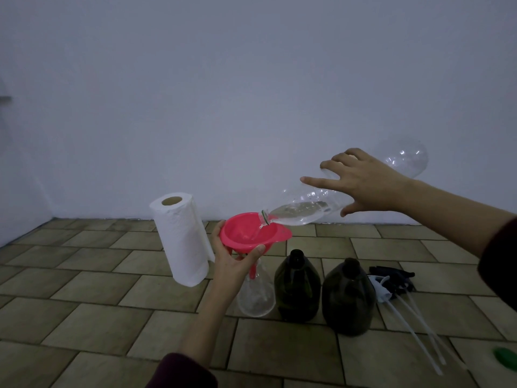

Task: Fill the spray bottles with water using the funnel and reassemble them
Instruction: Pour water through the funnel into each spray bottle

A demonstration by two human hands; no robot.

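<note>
My right hand (361,186) grips a large clear water bottle (305,208), tilted neck-down to the left, and water runs from its mouth into a red funnel (251,233). My left hand (235,261) holds the funnel from below, thumb on its near rim. The funnel's spout sits in the neck of a clear spray bottle (256,295) standing on the tiled floor. Two dark green spray bottles (297,287) (348,301) stand open to its right. Several spray heads (391,281) with long white tubes lie beside them.
A white paper towel roll (181,239) stands left of the funnel. A green cap (506,357) lies at the lower right edge. A plain white wall rises behind the tiled floor (84,303).
</note>
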